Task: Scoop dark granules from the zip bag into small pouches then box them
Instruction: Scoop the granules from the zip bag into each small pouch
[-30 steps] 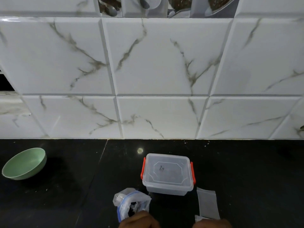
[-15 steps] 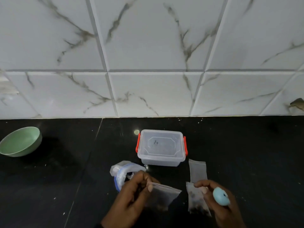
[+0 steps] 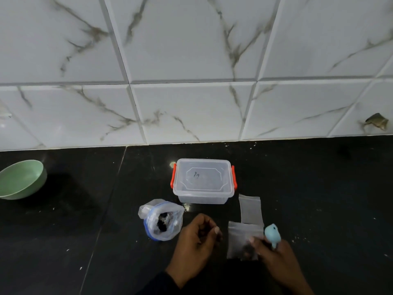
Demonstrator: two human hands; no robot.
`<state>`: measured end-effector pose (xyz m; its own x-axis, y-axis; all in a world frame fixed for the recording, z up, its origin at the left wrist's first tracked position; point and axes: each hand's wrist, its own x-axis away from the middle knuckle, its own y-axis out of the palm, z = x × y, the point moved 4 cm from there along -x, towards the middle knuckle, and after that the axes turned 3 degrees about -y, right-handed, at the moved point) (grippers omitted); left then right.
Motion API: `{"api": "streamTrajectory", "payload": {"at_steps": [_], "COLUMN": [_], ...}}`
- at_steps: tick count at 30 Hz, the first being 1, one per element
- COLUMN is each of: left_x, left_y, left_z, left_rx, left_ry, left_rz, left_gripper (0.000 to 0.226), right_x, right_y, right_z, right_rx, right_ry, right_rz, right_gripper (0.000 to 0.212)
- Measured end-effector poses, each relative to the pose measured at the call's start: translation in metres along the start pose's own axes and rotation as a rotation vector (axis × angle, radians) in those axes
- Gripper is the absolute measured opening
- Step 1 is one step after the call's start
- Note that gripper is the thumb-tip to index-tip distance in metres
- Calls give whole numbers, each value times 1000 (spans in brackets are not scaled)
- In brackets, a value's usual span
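Head view: a white marble-veined tiled wall (image 3: 191,50) rises behind a clear lidded box (image 3: 203,180) with orange latches, which stands on a black counter (image 3: 308,188). A green bowl (image 3: 21,179) sits far to the box's left. The left hand (image 3: 197,237) hovers just in front of the box, its fingers curled toward the palm with nothing visible in them. The right hand (image 3: 276,252), in front of the box and to its right, grips a small blue scoop (image 3: 272,233), and one fingertip (image 3: 252,239) presses on a clear pouch (image 3: 242,241) holding a few dark granules. The open zip bag (image 3: 161,220), with dark granules inside, sits just in front of the box's left corner. An empty pouch (image 3: 249,209) lies flat beside the box's front right corner, its near edge overlapping the filled one.
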<state>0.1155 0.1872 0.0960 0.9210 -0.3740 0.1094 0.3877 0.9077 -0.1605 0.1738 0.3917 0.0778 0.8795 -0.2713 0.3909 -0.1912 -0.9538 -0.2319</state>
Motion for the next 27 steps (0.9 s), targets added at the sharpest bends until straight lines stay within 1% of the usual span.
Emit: {"api": "streamTrajectory", "payload": {"at_steps": [2,3,4,6,9,11,14,17,19,21,23,25,26,27], "left_x": [0,1,3,6,11,13,13,12,11,12,14,16,16,16], "left_y": [-7,-10,-12,-13,-12,-13,-14,-18,-19,-19,-20,-20,-20,-19], "left_z": [-9,-13,-18,-24,-30,-33,-37,-40,-41,-42,-44,-47,-48,-49], "left_rx": [9,13,19,11,-15,-18,-26,-31,-29,-28,-30,-38,-43,-48], "left_ry": [-55,-83,-107,-144,-176,-193,-201,-199,-198,-196,-190,-185,-184,-187], "left_rz": [24,31,28,1,-40,-55,-66,-66,-72,-76,-66,-70,-78,-90], "left_gripper": [4,4,3,2,4,5,5,5,4,4,4,4,4,4], "right_x": [-12,-16,-20,-29,-40,-48,-58,-57,-50,-43,-36,-31,-30,-33], "right_y": [-16,-20,-23,-27,-26,-24,-18,-14,-18,-24,-23,-16,-11,-5], "right_z": [22,34,43,59,64,66,64,61,56,50,41,35,33,36], "right_rx": [-62,-105,-125,-125,-65,-10,65,141,268,443,582,722,829,973], "right_ry": [218,362,464,545,564,516,363,244,133,-51,-213,-381,-452,-500], "right_rz": [63,59,30,19,81,129,193,248,313,365,315,214,152,92], "right_gripper": [16,19,25,31,27,25,21,22,22,23,36,52,59,61]}}
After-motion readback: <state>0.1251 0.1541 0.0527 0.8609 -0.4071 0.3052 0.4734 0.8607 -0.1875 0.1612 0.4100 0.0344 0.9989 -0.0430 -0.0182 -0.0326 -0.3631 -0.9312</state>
